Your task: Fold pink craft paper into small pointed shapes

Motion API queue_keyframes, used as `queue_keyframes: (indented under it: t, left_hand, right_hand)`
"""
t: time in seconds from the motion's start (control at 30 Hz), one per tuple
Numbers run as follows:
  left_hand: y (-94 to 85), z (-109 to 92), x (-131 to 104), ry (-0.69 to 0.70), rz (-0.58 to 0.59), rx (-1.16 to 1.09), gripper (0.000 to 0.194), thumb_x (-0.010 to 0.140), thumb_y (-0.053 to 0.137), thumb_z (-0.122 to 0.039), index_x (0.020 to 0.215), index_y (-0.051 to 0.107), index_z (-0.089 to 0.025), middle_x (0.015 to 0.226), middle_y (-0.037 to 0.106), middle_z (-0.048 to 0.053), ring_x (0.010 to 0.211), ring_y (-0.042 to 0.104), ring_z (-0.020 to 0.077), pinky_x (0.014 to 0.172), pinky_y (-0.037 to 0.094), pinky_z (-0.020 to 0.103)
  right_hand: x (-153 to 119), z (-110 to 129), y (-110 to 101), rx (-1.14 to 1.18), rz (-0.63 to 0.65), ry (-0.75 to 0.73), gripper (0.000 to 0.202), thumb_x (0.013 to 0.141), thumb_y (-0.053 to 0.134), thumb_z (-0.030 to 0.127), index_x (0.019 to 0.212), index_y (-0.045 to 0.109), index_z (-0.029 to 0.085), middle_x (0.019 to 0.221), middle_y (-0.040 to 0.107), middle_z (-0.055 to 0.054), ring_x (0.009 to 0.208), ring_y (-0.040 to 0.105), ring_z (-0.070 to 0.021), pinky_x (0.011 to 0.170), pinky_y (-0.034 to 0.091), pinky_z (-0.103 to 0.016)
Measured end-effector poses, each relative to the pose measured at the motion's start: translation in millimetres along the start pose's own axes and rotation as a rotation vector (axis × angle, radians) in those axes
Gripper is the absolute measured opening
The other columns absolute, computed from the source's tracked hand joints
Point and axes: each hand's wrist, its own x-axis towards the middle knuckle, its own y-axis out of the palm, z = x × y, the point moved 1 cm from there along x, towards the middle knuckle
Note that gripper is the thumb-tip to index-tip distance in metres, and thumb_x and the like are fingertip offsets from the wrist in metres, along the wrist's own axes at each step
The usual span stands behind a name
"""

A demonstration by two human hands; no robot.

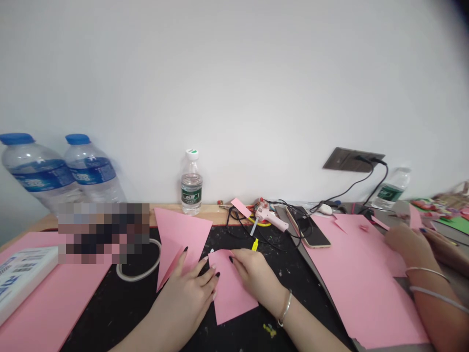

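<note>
Near the front of the black mat [300,274]: one yellow scrap [270,330], crumpled, lying just below the small pink paper [234,298]. Paper lies on the mat between the two hands, slightly raised along its upper edge.

Left hand [192,291]: palm down, fingers spread apart; some fingertips meet the paper's left edge, the forefinger lies over the folded pink sheet [185,230] just beyond. Nothing clamped by this hand.

Right hand [254,271]: thumb and forefinger close together at the paper's upper edge; cannot tell whether they pinch it or only press. Silver bracelet [286,308] on the wrist.

To the left, a white box [27,276] on pink card, then a pale loop [138,278] on the mat. To the right, a large pink sheet [362,283]; a co-worker's hand [408,244] is at its far right side.

Farther back: phone [309,227] at the sheet's upper left corner, glue gun [271,217] among black cables. Behind these, a small bottle [191,188] stands upright by the wall; two big blue-capped bottles [93,168] at left. Wall socket [353,159], two plugs in.
</note>
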Motion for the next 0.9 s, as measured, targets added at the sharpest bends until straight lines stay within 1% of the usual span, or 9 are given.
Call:
queue_keyframes:
  t: [0.07, 0.1, 0.2, 0.3, 0.37, 0.53, 0.7, 0.83, 0.9]
  left_hand:
    - [3.3, -1, -1, -0.016, -0.019, 0.037, 0.028, 0.087, 0.044, -0.02, 0.105, 0.065, -0.025, 0.111, 0.067, 0.006, 0.111, 0.054, 0.0286, 0.105, -0.003, 0.059]
    - [4.5, -2, -1, -0.021, -0.033, 0.052, 0.028, 0.087, 0.044, -0.021, 0.105, 0.065, -0.024, 0.11, 0.068, 0.007, 0.11, 0.054, 0.0288, 0.105, -0.002, 0.06]
    - [4.3, -3, -2, -0.03, -0.051, 0.065, 0.028, 0.087, 0.043, -0.021, 0.105, 0.065, -0.024, 0.111, 0.067, 0.007, 0.11, 0.054, 0.028, 0.106, -0.003, 0.058]
    - [-0.9, -3, -2, -0.022, -0.001, 0.055, 0.03, 0.087, 0.043, -0.02, 0.11, 0.062, -0.022, 0.117, 0.064, 0.009, 0.112, 0.053, 0.0278, 0.106, -0.007, 0.056]
    - [-4.4, -2, -2, -0.008, 0.041, 0.047, 0.033, 0.088, 0.041, -0.019, 0.117, 0.058, -0.021, 0.12, 0.062, 0.01, 0.115, 0.051, 0.0277, 0.106, -0.006, 0.056]
    - [-5.2, -2, -2, -0.036, 0.029, 0.03, 0.035, 0.089, 0.038, -0.016, 0.117, 0.059, -0.02, 0.119, 0.063, 0.01, 0.117, 0.051, 0.0267, 0.107, 0.001, 0.055]
    - [-3.0, 3, -2, -0.037, 0.017, 0.06, 0.033, 0.088, 0.04, -0.017, 0.113, 0.062, -0.021, 0.116, 0.064, 0.008, 0.114, 0.052, 0.0293, 0.105, 0.017, 0.055]
    - [1.0, 10, -2, -0.032, -0.02, 0.085, 0.033, 0.087, 0.042, -0.018, 0.114, 0.062, -0.015, 0.118, 0.063, 0.01, 0.115, 0.052, 0.0326, 0.1, 0.028, 0.054]
    - [4.2, 12, -2, -0.039, -0.059, 0.104, 0.034, 0.086, 0.042, -0.016, 0.113, 0.062, -0.013, 0.119, 0.062, 0.011, 0.116, 0.051, 0.0316, 0.099, 0.031, 0.052]
  right_hand:
    - [-1, 4, -1, -0.068, 0.007, -0.061, 0.029, 0.089, 0.041, 0.012, 0.11, 0.061, 0.018, 0.093, 0.065, -0.009, 0.082, 0.059, -0.0183, 0.073, 0.046, -0.029]
    - [-2, 6, -1, -0.095, 0.011, -0.09, 0.032, 0.089, 0.04, 0.011, 0.115, 0.058, 0.017, 0.099, 0.065, -0.009, 0.087, 0.059, -0.019, 0.078, 0.047, -0.031]
    - [-3, 10, -1, -0.111, 0.048, -0.181, 0.036, 0.089, 0.04, 0.01, 0.122, 0.054, 0.017, 0.112, 0.064, -0.01, 0.1, 0.057, -0.0195, 0.09, 0.045, -0.034]
    - [-5, 10, 2, -0.104, 0.104, -0.26, 0.04, 0.088, 0.041, 0.01, 0.127, 0.05, 0.015, 0.123, 0.058, -0.012, 0.111, 0.054, -0.0201, 0.098, 0.042, -0.035]
    - [-6, 9, 4, -0.117, 0.142, -0.286, 0.043, 0.087, 0.042, 0.009, 0.13, 0.046, 0.013, 0.129, 0.054, -0.014, 0.116, 0.051, -0.0206, 0.1, 0.04, -0.035]
    - [-9, 8, 6, -0.156, 0.232, -0.346, 0.055, 0.082, 0.04, -0.001, 0.135, 0.037, 0.01, 0.137, 0.044, -0.015, 0.125, 0.043, -0.0194, 0.105, 0.035, -0.033]
    - [-10, 12, 3, -0.171, 0.255, -0.38, 0.057, 0.082, 0.04, -0.002, 0.137, 0.035, 0.011, 0.139, 0.042, -0.014, 0.126, 0.042, -0.0197, 0.107, 0.033, -0.032]
    - [-11, 17, -1, -0.206, 0.293, -0.4, 0.059, 0.081, 0.042, -0.001, 0.138, 0.033, 0.012, 0.139, 0.042, -0.013, 0.127, 0.04, -0.0208, 0.108, 0.031, -0.033]
    - [-12, 19, -2, -0.238, 0.312, -0.398, 0.058, 0.081, 0.043, -0.001, 0.137, 0.034, 0.011, 0.139, 0.041, -0.014, 0.127, 0.04, -0.0213, 0.108, 0.031, -0.034]
